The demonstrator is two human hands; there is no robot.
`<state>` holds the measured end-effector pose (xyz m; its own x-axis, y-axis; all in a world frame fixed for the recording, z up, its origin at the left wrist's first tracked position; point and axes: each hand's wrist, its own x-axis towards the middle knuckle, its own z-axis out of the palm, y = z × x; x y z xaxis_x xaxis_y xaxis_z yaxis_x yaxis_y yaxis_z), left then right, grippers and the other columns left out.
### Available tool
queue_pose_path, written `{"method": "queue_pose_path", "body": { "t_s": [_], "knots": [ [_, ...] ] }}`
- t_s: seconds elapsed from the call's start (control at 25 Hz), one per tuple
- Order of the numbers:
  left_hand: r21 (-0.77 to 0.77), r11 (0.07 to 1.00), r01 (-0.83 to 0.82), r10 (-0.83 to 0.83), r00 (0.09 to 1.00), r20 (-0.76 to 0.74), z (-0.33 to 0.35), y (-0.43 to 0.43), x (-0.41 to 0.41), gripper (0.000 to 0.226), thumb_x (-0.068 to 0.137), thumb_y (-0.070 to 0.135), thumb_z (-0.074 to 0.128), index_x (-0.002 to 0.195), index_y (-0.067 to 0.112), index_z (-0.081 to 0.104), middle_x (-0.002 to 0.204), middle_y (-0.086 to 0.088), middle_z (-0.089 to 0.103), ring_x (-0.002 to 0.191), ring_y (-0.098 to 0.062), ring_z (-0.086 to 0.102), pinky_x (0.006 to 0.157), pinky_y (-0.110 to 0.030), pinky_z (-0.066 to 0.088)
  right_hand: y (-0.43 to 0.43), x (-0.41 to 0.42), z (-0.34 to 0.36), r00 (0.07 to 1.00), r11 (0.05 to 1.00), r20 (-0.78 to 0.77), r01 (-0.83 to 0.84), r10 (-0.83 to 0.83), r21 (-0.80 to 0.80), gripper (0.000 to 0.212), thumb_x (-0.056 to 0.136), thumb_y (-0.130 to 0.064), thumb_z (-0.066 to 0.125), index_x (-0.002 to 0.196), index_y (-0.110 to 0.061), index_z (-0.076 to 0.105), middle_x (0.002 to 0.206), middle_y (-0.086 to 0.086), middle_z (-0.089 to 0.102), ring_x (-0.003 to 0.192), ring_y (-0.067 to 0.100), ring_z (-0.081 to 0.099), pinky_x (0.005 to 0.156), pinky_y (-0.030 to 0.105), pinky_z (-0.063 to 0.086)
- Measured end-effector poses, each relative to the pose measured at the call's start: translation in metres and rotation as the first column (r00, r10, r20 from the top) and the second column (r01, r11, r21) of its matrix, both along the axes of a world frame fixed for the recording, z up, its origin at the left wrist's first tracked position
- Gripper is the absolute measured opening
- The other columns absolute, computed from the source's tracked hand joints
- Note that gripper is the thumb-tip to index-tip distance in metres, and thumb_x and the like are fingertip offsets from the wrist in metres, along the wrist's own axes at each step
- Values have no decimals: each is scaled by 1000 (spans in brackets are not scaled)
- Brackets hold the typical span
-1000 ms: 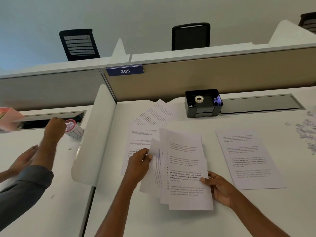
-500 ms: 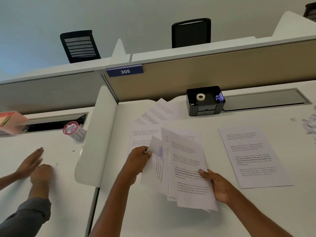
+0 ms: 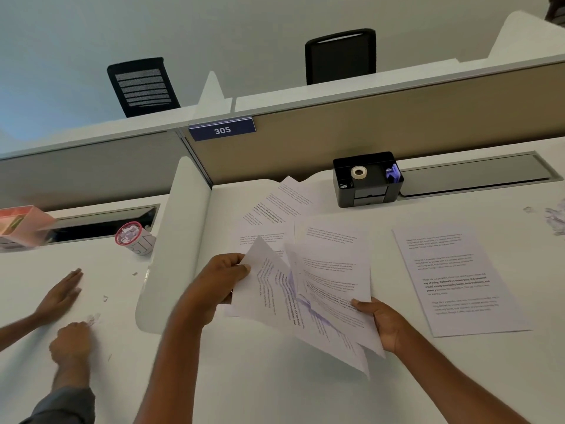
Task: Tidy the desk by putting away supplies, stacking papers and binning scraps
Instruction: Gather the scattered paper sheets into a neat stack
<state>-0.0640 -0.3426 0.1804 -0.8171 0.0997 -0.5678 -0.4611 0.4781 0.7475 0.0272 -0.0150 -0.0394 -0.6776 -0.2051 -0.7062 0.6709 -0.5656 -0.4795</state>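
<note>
- Gathering a fanned sheaf of printed sheets (image 3: pixel 321 307), raised off the desk (image 3: pixel 275 393) and tilted, with the near right corner hanging lowest.
- Pinching the sheaf's left edge with the left hand (image 3: pixel 220 286), thumb on the upper face, fingers curled round behind the paper.
- Gripping the right edge with the right hand (image 3: pixel 382 324), thumb laid over the top page, fingers hidden beneath.
- Judging the step in hand: squaring ragged edges into 1 stack, with the stacking only partly done.
- Leaving several loose sheets (image 3: pixel 275 209) flat on the desk just beyond the sheaf, toward the far left, overlapped and skewed at differing angles.
- Leaving 1 single sheet (image 3: pixel 455 280) flat to the right of the right hand, apart from the sheaf, long axis running near to far with a slight slant.
- Turning the coming move on this: single sheet nearer the right hand, loose sheets nearer the left hand, so either reach would probably mean freeing 1 hand and trusting the other with the whole sheaf.
- Risking a slide of the lower pages should the grip slacken on that tilt.
- Leaving for later, by the look of it, a black organiser (image 3: pixel 367 191) at the far edge holding a tape roll (image 3: pixel 358 172), and paper scraps (image 3: pixel 555 218) at the far right.
- Sharing the scene with another person's hands (image 3: pixel 61 293) on the neighbouring desk to the left, past a white divider (image 3: pixel 177 240), near a cup (image 3: pixel 134 240) filled with scraps.
</note>
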Motion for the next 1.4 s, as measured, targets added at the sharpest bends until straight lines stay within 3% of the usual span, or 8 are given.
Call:
{"method": "queue_pose_path", "body": {
  "t_s": [0.24,0.36,0.56,0.76,1.0,1.12,1.24,1.4],
  "knots": [
    [-7,999,32,-32,997,-64,18,-38,5,26,116,22,51,122,17,76,107,-11,84,97,-32,83,76,-39,65,8,-5,-13,994,986,-69,96,-88,136,53,90,-7,75,141,-14,64,133,19,70,122,45,66,103,60,54],
    [21,1000,0,1,996,-89,23,-57,5,26,115,21,51,123,15,76,109,-17,83,99,-39,80,86,-47,63,17,-5,-15,991,976,-44,129,-123,174,54,87,-4,77,139,-14,65,131,19,72,121,46,67,105,66,50],
    [61,991,-116,123,984,-127,30,-76,5,29,116,17,48,127,16,75,111,-16,83,102,-42,78,99,-59,58,28,-3,-12,983,958,-32,184,-181,221,52,86,-2,78,135,-13,68,127,18,74,119,45,68,102,64,53],
    [192,947,-257,288,944,-163,33,-79,2,28,116,17,48,124,19,74,112,-14,82,97,-33,76,83,-43,60,25,2,-9,980,950,-44,197,-192,243,47,87,0,77,132,-11,70,125,17,75,117,43,70,103,62,53],
    [351,840,-413,493,852,-177,23,-63,-4,27,117,16,46,122,24,72,107,1,81,96,-18,74,65,-24,64,14,9,-6,978,930,-66,208,-197,303,44,88,1,76,128,-14,71,120,13,78,112,41,72,96,55,59],
    [392,786,-477,565,812,-144,15,-52,-5,27,117,15,43,127,21,67,112,1,78,99,-17,73,72,-28,60,9,12,-8,980,926,-62,200,-191,321,41,88,1,77,126,-12,72,117,14,78,108,41,73,97,60,58],
    [417,732,-540,625,775,-94,-2,-36,-8,26,115,12,45,117,20,70,114,-1,78,97,-16,74,73,-32,55,4,14,-9,982,928,-70,188,-174,322,42,88,2,78,127,-13,71,119,15,78,108,41,74,98,64,56],
    [435,690,-578,629,777,34,-45,3,1,23,110,6,54,126,15,69,105,-6,78,73,-19,78,60,-30,63,-2,14,-11,984,937,-70,177,-163,303,44,87,4,77,128,-10,70,120,17,77,109,43,74,96,64,57]
  ]
}}
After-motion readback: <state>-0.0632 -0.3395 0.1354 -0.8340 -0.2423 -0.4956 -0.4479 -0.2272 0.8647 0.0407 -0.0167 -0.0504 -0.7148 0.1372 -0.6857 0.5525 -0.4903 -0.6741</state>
